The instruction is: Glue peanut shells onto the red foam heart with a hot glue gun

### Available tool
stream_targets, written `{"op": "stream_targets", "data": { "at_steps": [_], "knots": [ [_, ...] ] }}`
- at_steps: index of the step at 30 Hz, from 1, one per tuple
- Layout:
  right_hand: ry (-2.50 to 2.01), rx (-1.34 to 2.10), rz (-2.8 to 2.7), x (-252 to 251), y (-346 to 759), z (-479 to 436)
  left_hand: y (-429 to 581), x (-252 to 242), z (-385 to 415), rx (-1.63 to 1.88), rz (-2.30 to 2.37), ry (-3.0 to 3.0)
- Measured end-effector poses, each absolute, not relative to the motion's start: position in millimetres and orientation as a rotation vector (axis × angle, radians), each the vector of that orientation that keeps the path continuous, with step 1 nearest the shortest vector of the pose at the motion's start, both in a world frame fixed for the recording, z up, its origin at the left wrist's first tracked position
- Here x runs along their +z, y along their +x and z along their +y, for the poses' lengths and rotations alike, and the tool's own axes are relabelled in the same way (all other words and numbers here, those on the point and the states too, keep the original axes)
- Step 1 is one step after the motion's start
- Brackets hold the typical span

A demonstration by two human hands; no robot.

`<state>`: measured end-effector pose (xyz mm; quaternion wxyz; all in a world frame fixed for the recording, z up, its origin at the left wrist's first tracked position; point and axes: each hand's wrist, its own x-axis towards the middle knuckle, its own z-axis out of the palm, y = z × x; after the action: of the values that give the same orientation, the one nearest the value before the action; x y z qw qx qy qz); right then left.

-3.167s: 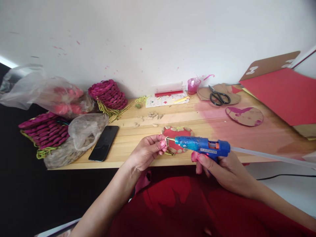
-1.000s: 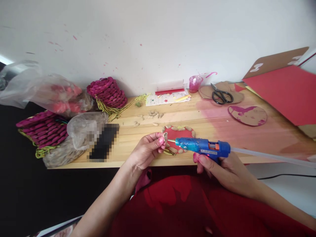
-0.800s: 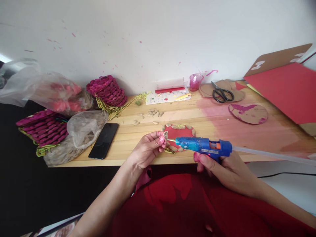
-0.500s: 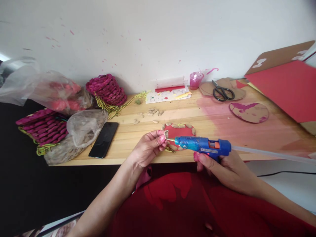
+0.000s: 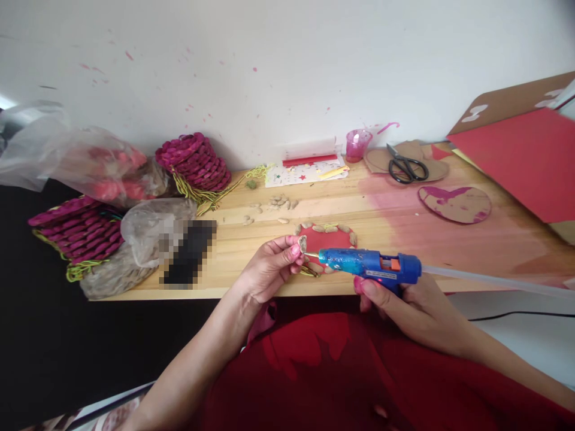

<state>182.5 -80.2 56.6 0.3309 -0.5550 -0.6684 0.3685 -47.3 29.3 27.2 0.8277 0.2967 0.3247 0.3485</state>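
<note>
My left hand (image 5: pixel 269 269) pinches a small tan shell (image 5: pixel 302 243), which looks like a piece of peanut shell, between thumb and fingers. In my right hand (image 5: pixel 395 302) is a blue glue gun (image 5: pixel 354 261), its nozzle pointing left at the shell; whether the tip touches it I cannot tell. A long clear glue stick (image 5: pixel 489 281) sticks out of the gun's back. Beneath the gun and my left fingers lies a red piece (image 5: pixel 331 238) with similar shells along its edge, partly hidden.
Loose shells (image 5: pixel 281 203) lie mid-table. Left are purple woven-looking pieces (image 5: pixel 193 161), plastic bags (image 5: pixel 148 233) and a pixelated dark object (image 5: pixel 187 254). Behind stand a pink cup (image 5: pixel 357 145) and scissors (image 5: pixel 406 170). A cardboard heart (image 5: pixel 456 205) and red sheet (image 5: pixel 516 161) are right.
Hardly anything differs. Both hands, the shell and the glue gun keep nearly the same place, and the view has shifted very slightly.
</note>
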Motion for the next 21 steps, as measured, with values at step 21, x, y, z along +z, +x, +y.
{"op": "stream_targets", "data": {
  "at_steps": [21],
  "knots": [
    [-1.438, 0.878, -1.764, 57.9, 183.7, -80.3, -48.5, 26.4, 29.1, 0.709, 0.670, 0.631]
  ]
}}
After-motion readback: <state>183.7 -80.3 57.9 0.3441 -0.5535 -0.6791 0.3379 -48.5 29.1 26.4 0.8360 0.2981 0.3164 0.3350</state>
